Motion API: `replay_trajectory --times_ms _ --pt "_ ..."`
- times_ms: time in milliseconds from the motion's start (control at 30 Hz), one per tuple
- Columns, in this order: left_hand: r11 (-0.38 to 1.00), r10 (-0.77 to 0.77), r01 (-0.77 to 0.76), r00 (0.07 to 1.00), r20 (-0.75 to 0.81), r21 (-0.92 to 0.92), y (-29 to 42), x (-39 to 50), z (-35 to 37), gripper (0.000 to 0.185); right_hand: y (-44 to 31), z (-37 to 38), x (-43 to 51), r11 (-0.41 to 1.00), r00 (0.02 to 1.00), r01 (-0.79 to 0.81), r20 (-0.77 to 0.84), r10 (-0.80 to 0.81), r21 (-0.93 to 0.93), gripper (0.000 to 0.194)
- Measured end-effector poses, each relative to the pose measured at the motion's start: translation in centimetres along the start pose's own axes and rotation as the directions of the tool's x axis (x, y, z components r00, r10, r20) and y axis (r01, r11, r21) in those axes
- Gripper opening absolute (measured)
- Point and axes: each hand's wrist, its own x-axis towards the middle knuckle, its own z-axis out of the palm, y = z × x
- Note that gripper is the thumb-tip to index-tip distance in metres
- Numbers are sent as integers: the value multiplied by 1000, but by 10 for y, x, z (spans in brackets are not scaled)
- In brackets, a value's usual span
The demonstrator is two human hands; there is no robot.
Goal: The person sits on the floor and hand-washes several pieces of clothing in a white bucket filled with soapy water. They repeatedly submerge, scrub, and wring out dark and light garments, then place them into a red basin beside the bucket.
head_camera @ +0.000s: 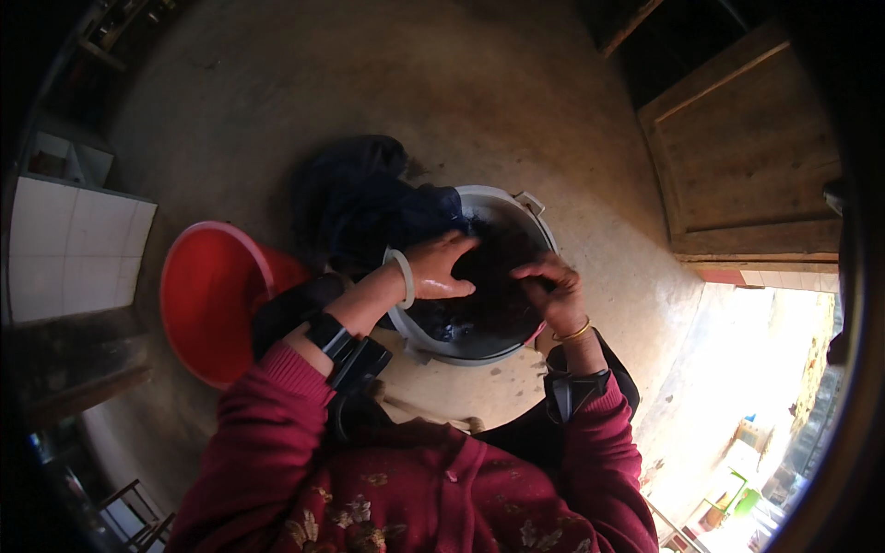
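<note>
Before me stands a round metal pot (409,340) with side handles, holding dark liquid (498,290). A heap of dark navy cloth (373,200) hangs over its left rim and spreads onto the floor. My left hand (439,268), wet and wearing a pale bangle (402,278), hovers over the pot's left side with thumb and fingers apart, nothing in it. My right hand (559,294) is above the right rim, fingers bent inward over the liquid. Whether it pinches any dark cloth is not clear. Something pinkish-red (536,333) shows at the rim beneath it.
A red plastic bucket (207,304) is to the left, its mouth facing me. Further left is a white-tiled block (76,249). A wooden door panel (753,152) and a bright doorway (747,359) are on the right. Bare concrete floor (429,76) lies beyond the pot.
</note>
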Motion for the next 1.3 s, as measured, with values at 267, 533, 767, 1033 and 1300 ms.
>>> replay_trajectory --times_ms 267,533,767,1033,1300 --pt "988 151 -134 945 -290 77 -2 10 23 23 -6 25 -2 870 992 -20 -121 -46 -492 28" --pt "984 173 -169 845 -507 56 21 2 15 13 18 23 -6 805 938 -136 187 293 -577 40" --pt "999 42 -42 985 -166 8 10 0 13 27 25 7 -1 869 974 -215 -32 225 -445 25" --pt "821 -189 424 833 520 -382 13 4 14 87 24 -9 -11 997 990 -66 -119 70 29 25" --pt "992 24 39 877 479 -122 -8 7 24 70 17 -24 -11 944 962 36 -266 55 327 28"
